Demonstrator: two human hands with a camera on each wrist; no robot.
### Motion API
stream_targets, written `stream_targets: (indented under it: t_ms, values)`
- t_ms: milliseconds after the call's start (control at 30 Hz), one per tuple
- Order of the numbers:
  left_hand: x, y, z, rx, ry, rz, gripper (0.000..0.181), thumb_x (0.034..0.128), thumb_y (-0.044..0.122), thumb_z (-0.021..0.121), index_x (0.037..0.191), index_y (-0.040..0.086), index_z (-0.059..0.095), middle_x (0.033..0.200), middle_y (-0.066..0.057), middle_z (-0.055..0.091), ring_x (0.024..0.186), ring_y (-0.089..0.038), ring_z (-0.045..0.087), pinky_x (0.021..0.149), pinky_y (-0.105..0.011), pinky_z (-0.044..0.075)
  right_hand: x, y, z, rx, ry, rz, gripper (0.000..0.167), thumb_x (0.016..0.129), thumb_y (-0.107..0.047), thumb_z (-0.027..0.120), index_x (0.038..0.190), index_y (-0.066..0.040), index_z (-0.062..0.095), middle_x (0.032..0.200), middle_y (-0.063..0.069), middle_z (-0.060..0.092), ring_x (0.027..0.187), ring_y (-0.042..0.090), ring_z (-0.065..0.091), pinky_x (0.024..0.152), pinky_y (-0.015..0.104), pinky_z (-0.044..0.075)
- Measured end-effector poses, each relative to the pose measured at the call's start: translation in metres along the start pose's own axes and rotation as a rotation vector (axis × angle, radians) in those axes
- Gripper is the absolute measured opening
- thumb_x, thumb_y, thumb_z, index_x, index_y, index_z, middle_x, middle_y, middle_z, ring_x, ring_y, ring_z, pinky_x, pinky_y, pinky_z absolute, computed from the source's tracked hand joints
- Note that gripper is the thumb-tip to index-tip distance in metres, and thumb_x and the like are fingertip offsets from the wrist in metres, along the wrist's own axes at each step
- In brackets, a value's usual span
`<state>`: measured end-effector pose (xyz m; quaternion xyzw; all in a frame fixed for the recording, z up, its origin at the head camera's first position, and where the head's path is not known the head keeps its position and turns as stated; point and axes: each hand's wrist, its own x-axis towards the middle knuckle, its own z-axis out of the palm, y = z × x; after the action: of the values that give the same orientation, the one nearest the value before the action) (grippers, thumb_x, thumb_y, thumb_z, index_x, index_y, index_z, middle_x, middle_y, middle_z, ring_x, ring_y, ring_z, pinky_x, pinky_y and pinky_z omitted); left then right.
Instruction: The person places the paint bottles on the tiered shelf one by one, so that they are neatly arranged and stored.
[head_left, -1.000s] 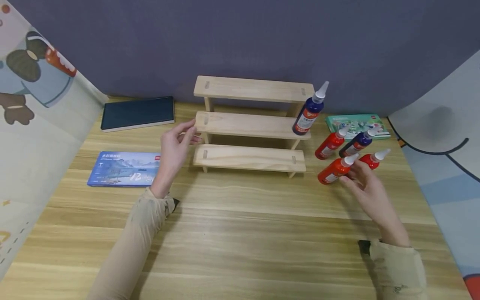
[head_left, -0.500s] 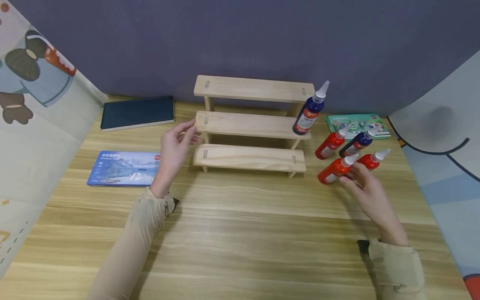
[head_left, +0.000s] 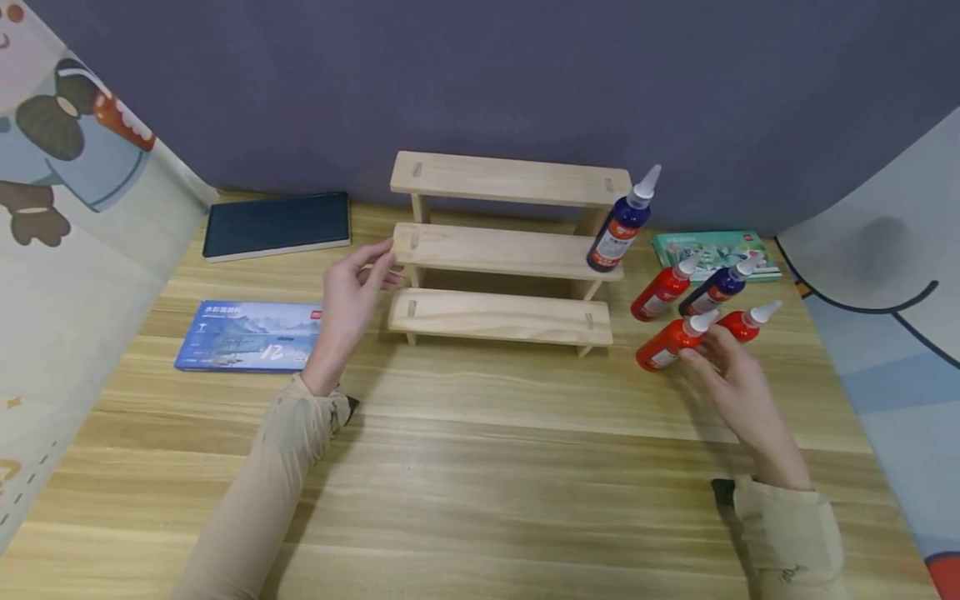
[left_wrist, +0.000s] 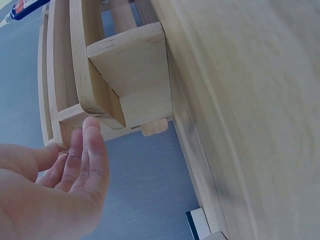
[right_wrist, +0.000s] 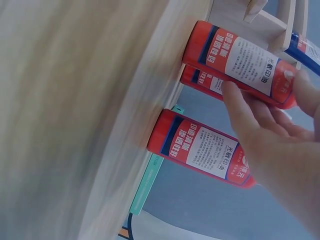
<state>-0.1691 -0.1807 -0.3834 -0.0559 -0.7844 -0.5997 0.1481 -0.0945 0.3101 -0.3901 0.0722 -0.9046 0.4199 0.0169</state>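
A three-tier wooden stand [head_left: 501, 315] is at the middle of the table. My left hand [head_left: 354, 292] is at the left end of its middle board [left_wrist: 64, 122], thumb and fingertips pinching the board's end. At the right, my right hand [head_left: 738, 387] holds the front red ink bottle [head_left: 667, 343] between thumb and fingers. That bottle stands upright on the table, as the right wrist view shows. Beside it are two more red ink bottles, one behind [head_left: 658, 293] and one to the right [head_left: 742, 323], and a blue ink bottle [head_left: 716, 289]. Another blue ink bottle [head_left: 617, 237] stands on the middle board's right end.
At the back right lies a green box [head_left: 708, 250], partly behind the bottles. On the left are a blue paint box [head_left: 247, 337] and a dark flat book-like item [head_left: 276, 225]. A dark blue panel [head_left: 480, 83] closes off the back; printed walls flank the table [head_left: 480, 500].
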Motion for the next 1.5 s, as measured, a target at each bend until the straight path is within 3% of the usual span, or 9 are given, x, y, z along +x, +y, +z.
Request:
stream_targets:
  t_ms: [100,300,767,867,967,1067,1167,1300,1500]
  values:
    - [0.0,0.001,0.0,-0.004,0.0,0.0,0.031,0.1107,0.004,0.059,0.138,-0.009,0.066,0.109,-0.031,0.073,0.077,-0.008,0.072,0.076,-0.021,0.067,0.0,-0.001,0.0,0.003,0.008,-0.003,0.046,0.111,-0.007,0.06,0.15,0.013,0.045,0.145,0.038,0.053,0.123,0.013,0.057,0.092,-0.004,0.042]
    - [-0.001,0.002,0.0,-0.003,-0.003,-0.006,0.032,0.1111,0.006,0.059,0.139,-0.008,0.066,0.11,-0.03,0.073,0.077,-0.007,0.072,0.076,-0.021,0.066,0.001,-0.002,0.002,0.01,0.01,0.002,0.045,0.111,-0.006,0.059,0.15,0.013,0.045,0.146,0.038,0.053,0.13,0.05,0.053,0.096,-0.003,0.041]
    - [-0.001,0.001,0.0,-0.002,0.0,-0.01,0.031,0.1109,0.005,0.059,0.138,-0.007,0.066,0.11,-0.029,0.072,0.078,-0.009,0.072,0.076,-0.022,0.067,0.001,-0.008,0.002,-0.019,0.021,0.044,0.049,0.111,-0.014,0.062,0.15,0.011,0.047,0.145,0.035,0.056,0.129,0.055,0.054,0.093,-0.003,0.042]
    - [-0.001,0.001,0.0,0.007,-0.002,-0.011,0.031,0.1111,0.005,0.059,0.138,-0.007,0.067,0.109,-0.028,0.073,0.078,-0.01,0.072,0.076,-0.023,0.067,0.001,-0.007,0.002,-0.026,0.033,0.05,0.049,0.11,-0.013,0.064,0.149,0.012,0.048,0.142,0.035,0.057,0.124,0.05,0.057,0.089,-0.004,0.043]
    - [-0.001,0.001,0.0,0.014,-0.003,-0.013,0.031,0.1112,0.006,0.059,0.138,-0.006,0.067,0.108,-0.026,0.073,0.078,-0.011,0.072,0.076,-0.023,0.067,0.0,-0.007,0.002,-0.035,0.05,0.039,0.046,0.109,-0.012,0.066,0.146,0.012,0.051,0.137,0.035,0.06,0.117,0.023,0.064,0.087,-0.004,0.044]
    - [-0.001,0.001,0.0,0.021,0.003,-0.012,0.031,0.1111,0.005,0.059,0.138,-0.007,0.066,0.108,-0.028,0.073,0.078,-0.012,0.072,0.077,-0.022,0.067,0.0,-0.008,0.002,-0.04,0.058,0.032,0.044,0.108,-0.012,0.066,0.143,0.012,0.053,0.135,0.034,0.061,0.108,-0.004,0.056,0.087,-0.004,0.044]
    - [-0.001,0.002,0.0,0.021,0.007,-0.012,0.031,0.111,0.005,0.059,0.138,-0.008,0.066,0.108,-0.031,0.072,0.079,-0.015,0.073,0.076,-0.021,0.066,0.0,-0.009,0.002,-0.04,0.066,0.029,0.043,0.108,-0.013,0.067,0.141,0.012,0.054,0.133,0.033,0.062,0.104,-0.012,0.051,0.087,-0.004,0.044]
    - [0.0,0.002,0.0,0.014,0.004,-0.014,0.03,0.1107,0.004,0.06,0.138,-0.007,0.067,0.109,-0.032,0.072,0.079,-0.02,0.073,0.075,-0.022,0.067,-0.001,-0.011,0.001,-0.058,0.079,0.032,0.043,0.108,-0.014,0.068,0.14,0.011,0.055,0.132,0.032,0.063,0.106,-0.002,0.057,0.086,-0.004,0.044]
    - [0.0,0.001,0.0,0.016,0.007,-0.011,0.029,0.1106,0.003,0.059,0.136,-0.008,0.067,0.108,-0.032,0.073,0.079,-0.022,0.074,0.075,-0.022,0.067,0.001,-0.017,-0.001,-0.062,0.068,0.043,0.047,0.109,-0.016,0.067,0.144,0.01,0.052,0.137,0.033,0.061,0.119,0.044,0.061,0.087,-0.004,0.043]
